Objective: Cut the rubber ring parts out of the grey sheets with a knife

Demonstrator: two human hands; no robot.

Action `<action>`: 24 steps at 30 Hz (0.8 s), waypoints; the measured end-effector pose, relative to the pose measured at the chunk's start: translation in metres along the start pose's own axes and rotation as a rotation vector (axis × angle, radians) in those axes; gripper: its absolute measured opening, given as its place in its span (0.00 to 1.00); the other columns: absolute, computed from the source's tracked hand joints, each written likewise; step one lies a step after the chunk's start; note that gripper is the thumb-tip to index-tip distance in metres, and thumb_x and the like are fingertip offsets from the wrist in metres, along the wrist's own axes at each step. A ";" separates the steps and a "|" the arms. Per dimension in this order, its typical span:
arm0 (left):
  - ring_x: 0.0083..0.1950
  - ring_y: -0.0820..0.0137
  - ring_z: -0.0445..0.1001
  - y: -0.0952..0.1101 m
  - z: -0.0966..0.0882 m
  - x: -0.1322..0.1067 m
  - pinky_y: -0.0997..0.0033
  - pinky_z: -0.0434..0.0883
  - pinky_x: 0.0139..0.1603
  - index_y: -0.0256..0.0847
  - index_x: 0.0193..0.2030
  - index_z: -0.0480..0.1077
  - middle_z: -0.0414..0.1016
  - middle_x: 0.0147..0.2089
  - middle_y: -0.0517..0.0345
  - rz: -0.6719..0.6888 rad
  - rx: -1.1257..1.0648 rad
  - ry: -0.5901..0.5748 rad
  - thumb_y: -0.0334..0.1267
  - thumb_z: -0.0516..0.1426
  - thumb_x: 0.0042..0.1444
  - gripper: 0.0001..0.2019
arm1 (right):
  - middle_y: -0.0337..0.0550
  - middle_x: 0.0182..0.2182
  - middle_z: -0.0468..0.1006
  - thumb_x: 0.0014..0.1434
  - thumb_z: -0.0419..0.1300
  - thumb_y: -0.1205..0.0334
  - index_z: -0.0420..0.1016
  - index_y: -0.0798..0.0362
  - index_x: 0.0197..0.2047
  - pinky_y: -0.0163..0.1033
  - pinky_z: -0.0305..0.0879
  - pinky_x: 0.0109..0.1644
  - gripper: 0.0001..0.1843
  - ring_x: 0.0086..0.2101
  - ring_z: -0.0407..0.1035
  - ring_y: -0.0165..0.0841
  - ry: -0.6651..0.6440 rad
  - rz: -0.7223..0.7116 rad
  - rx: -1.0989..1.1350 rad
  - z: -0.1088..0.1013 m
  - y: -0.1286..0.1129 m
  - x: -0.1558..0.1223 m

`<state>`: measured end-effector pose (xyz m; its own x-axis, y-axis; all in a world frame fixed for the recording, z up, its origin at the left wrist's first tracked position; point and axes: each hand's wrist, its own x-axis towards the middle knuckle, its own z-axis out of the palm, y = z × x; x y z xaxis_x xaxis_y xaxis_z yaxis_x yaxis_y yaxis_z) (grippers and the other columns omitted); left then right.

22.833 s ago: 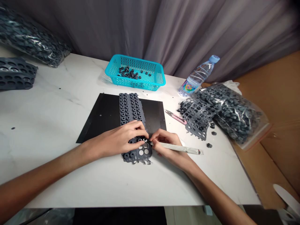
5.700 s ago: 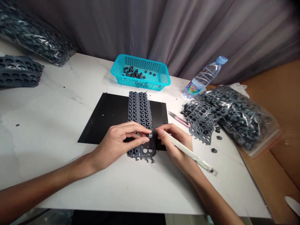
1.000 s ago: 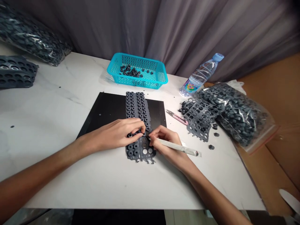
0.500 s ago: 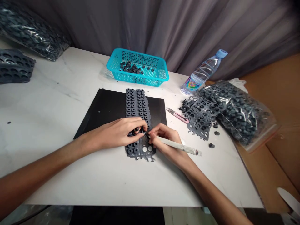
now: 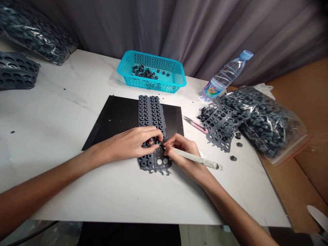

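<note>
A dark grey moulded rubber sheet [image 5: 149,111], with rows of small ring-shaped rubber pieces, lies lengthwise across a black board [image 5: 120,118]. My left hand [image 5: 129,141] rests on the sheet's lower half, its thumb and fingers curled in and gripping there. In my right hand [image 5: 183,148] is a pen-shaped tool [image 5: 198,159] with a whitish wrapped handle, pinched like a pen. Its tip meets the sheet close to my left fingertips; what kind of point it has is hidden. Round empty holes show in the sheet just below the tip.
Behind the board stands a turquoise basket [image 5: 153,85] holding loose rubber pieces. On the right are pink-handled thread snips [image 5: 196,125], a water bottle [image 5: 225,77], another rubber sheet [image 5: 220,128] and a plastic bag of pieces [image 5: 271,124]. A second full bag [image 5: 38,34] sits far left.
The whole view has shifted slightly. Both hands keep nearly the same place and grip on the sheet and the tool.
</note>
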<state>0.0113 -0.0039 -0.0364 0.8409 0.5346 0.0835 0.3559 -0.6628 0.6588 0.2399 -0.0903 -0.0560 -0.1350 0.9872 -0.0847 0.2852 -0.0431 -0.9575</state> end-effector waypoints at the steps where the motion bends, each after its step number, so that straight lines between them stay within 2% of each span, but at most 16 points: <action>1: 0.45 0.64 0.78 0.000 0.000 0.000 0.66 0.70 0.48 0.44 0.55 0.73 0.77 0.49 0.55 0.008 0.027 0.003 0.42 0.56 0.73 0.10 | 0.39 0.30 0.79 0.69 0.62 0.59 0.76 0.51 0.40 0.34 0.61 0.30 0.06 0.29 0.70 0.31 0.000 -0.001 0.000 0.000 0.000 0.000; 8: 0.41 0.65 0.77 0.003 0.003 -0.001 0.67 0.69 0.40 0.43 0.54 0.75 0.74 0.49 0.51 0.158 0.378 -0.003 0.34 0.52 0.74 0.11 | 0.36 0.27 0.73 0.68 0.62 0.62 0.74 0.51 0.37 0.35 0.58 0.30 0.06 0.27 0.64 0.30 0.003 -0.055 -0.043 -0.001 -0.004 0.000; 12: 0.47 0.63 0.77 0.002 0.008 -0.001 0.67 0.69 0.41 0.42 0.52 0.74 0.74 0.47 0.51 0.210 0.380 -0.021 0.31 0.51 0.74 0.10 | 0.34 0.25 0.70 0.67 0.62 0.61 0.72 0.50 0.35 0.35 0.55 0.29 0.07 0.26 0.61 0.30 0.026 -0.058 -0.067 0.001 -0.006 -0.001; 14: 0.47 0.64 0.77 -0.001 0.010 -0.001 0.67 0.69 0.42 0.42 0.49 0.74 0.75 0.46 0.52 0.192 0.216 -0.017 0.32 0.51 0.74 0.10 | 0.34 0.25 0.69 0.66 0.62 0.62 0.71 0.50 0.34 0.35 0.55 0.29 0.07 0.26 0.61 0.29 0.036 -0.048 -0.087 0.003 -0.007 -0.001; 15: 0.44 0.65 0.77 -0.003 0.009 0.000 0.68 0.69 0.41 0.42 0.47 0.74 0.75 0.45 0.53 0.149 0.065 0.025 0.34 0.53 0.74 0.08 | 0.34 0.24 0.69 0.66 0.61 0.62 0.71 0.50 0.34 0.34 0.55 0.29 0.07 0.25 0.61 0.29 0.039 -0.042 -0.100 0.005 -0.007 -0.002; 17: 0.36 0.68 0.73 -0.009 0.002 0.002 0.70 0.67 0.33 0.43 0.44 0.74 0.74 0.39 0.56 0.019 -0.279 0.215 0.40 0.56 0.73 0.07 | 0.34 0.24 0.69 0.65 0.61 0.63 0.72 0.51 0.35 0.34 0.55 0.29 0.06 0.25 0.61 0.28 0.051 -0.035 -0.125 0.007 -0.006 -0.003; 18: 0.31 0.71 0.69 -0.012 -0.004 0.004 0.72 0.64 0.28 0.44 0.43 0.73 0.72 0.37 0.58 -0.060 -0.460 0.373 0.44 0.59 0.71 0.08 | 0.34 0.24 0.70 0.65 0.62 0.63 0.73 0.51 0.35 0.34 0.56 0.29 0.06 0.25 0.62 0.28 0.059 -0.033 -0.127 0.007 -0.006 -0.003; 20: 0.28 0.74 0.64 -0.020 -0.017 0.009 0.75 0.54 0.22 0.44 0.42 0.71 0.68 0.35 0.60 -0.145 -0.634 0.598 0.51 0.59 0.70 0.13 | 0.35 0.26 0.73 0.65 0.63 0.62 0.74 0.51 0.35 0.33 0.58 0.29 0.05 0.26 0.65 0.29 0.067 -0.023 -0.087 0.006 -0.003 -0.003; 21: 0.28 0.75 0.63 -0.023 -0.023 0.010 0.76 0.53 0.21 0.43 0.40 0.71 0.68 0.35 0.60 -0.195 -0.744 0.679 0.51 0.64 0.67 0.14 | 0.37 0.27 0.75 0.65 0.63 0.62 0.74 0.51 0.36 0.33 0.60 0.29 0.05 0.26 0.67 0.29 0.056 -0.008 -0.038 0.004 -0.002 -0.003; 22: 0.30 0.75 0.65 -0.024 -0.027 0.011 0.77 0.57 0.23 0.42 0.40 0.72 0.68 0.35 0.60 -0.243 -0.843 0.675 0.50 0.67 0.64 0.15 | 0.38 0.28 0.77 0.65 0.63 0.61 0.74 0.51 0.37 0.33 0.62 0.28 0.05 0.26 0.69 0.30 0.038 0.014 0.026 0.002 -0.001 -0.002; 24: 0.34 0.74 0.69 -0.022 -0.031 0.011 0.76 0.65 0.31 0.40 0.41 0.74 0.70 0.36 0.58 -0.290 -1.000 0.573 0.45 0.70 0.62 0.14 | 0.39 0.28 0.79 0.67 0.63 0.58 0.74 0.51 0.39 0.32 0.63 0.24 0.07 0.24 0.70 0.29 0.014 0.057 0.158 -0.002 -0.001 -0.001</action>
<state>0.0004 0.0323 -0.0267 0.3862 0.9224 -0.0101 -0.1869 0.0890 0.9783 0.2419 -0.0909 -0.0546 -0.1092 0.9846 -0.1368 0.1388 -0.1211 -0.9829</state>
